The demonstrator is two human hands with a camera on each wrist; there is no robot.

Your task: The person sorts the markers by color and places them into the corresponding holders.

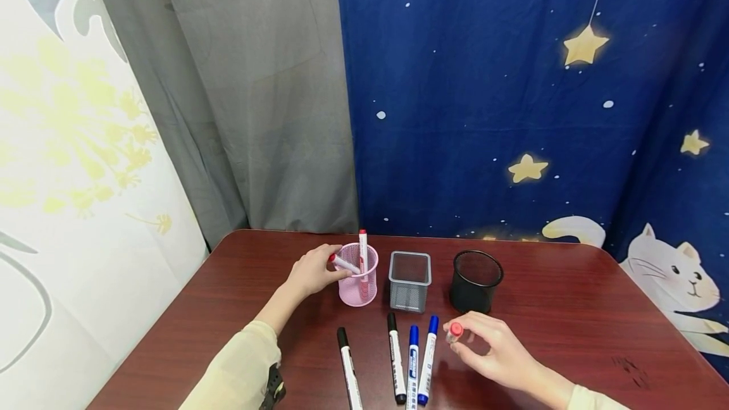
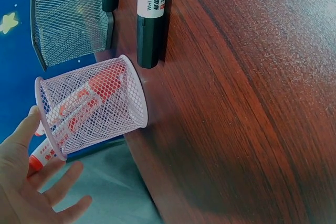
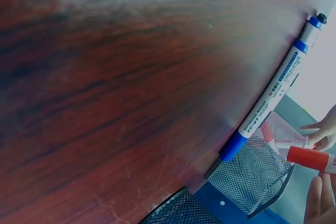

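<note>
My left hand [image 1: 312,271] is at the rim of a pink mesh pen cup [image 1: 357,296], which stands upright. Two red whiteboard markers are inside: one upright [image 1: 363,248], the other slanted [image 1: 343,264] with its red end poking out between my left thumb and fingers. In the left wrist view the thumb of this hand [image 2: 21,177] touches the rim and the fingers spread loosely outside the cup. My right hand [image 1: 495,350] pinches another red marker [image 3: 310,158] between thumb and fingers, above the table right of the blue markers.
A grey square mesh holder [image 1: 409,296] stands beside the pink cup, and a black round mesh cup [image 1: 471,296] stands farther right. Two black markers [image 1: 397,359] [image 1: 350,369] and two blue markers [image 1: 427,359] [image 1: 412,369] lie in front on the brown table [image 1: 199,347]. Curtains [image 1: 484,81] hang behind.
</note>
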